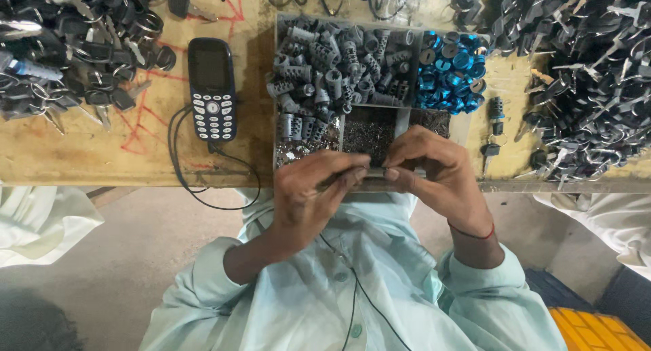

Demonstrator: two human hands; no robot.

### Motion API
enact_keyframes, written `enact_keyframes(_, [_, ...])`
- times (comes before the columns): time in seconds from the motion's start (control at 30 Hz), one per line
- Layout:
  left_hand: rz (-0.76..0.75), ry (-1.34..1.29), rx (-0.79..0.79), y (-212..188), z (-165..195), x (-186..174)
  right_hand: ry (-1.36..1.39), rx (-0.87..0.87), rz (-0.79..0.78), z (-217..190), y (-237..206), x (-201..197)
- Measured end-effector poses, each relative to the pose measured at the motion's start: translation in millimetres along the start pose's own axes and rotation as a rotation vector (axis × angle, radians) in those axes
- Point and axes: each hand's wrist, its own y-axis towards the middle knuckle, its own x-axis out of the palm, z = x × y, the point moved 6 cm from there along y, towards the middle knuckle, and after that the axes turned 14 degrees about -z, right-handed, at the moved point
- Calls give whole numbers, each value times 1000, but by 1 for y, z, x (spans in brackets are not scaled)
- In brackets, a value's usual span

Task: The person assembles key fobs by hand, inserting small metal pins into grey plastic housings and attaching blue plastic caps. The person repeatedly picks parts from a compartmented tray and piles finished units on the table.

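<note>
My left hand (310, 192) and my right hand (434, 171) meet at the near edge of a wooden bench (102, 154). Both pinch a small dark metal part (371, 171) held between the fingertips; most of it is hidden by my fingers. Just beyond my hands stands a divided tray (277, 87) with grey lock cylinders (332, 66), blue round caps (451, 70) and tiny metal pieces (369, 131) in separate compartments.
A dark keypad phone (211, 87) lies left of the tray, its black cable (180, 168) trailing over the bench edge. Heaps of black-headed keys (74, 46) fill the left. Another key heap (590, 80) fills the right. A lone cylinder (496, 110) lies beside the tray. Pale cloth (41, 219) lies at left.
</note>
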Motion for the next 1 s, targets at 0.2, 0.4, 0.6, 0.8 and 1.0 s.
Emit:
enact_keyframes(0.2, [-34, -19, 76, 5, 6, 10, -216, -97, 22, -9, -6, -2])
enact_keyframes(0.4, [-118, -151, 37, 9, 1, 16, -90, -51, 8, 1, -7, -3])
enact_keyframes(0.6, [-184, -20, 196, 11, 14, 18, 153, 82, -17, 12, -13, -5])
enact_keyframes(0.8, [-197, 119, 196, 8, 19, 21, -118, -35, -79, 0, -14, -5])
enact_keyframes(1.0, [-253, 29, 217, 10, 17, 18, 179, 185, -46, 20, -18, -5])
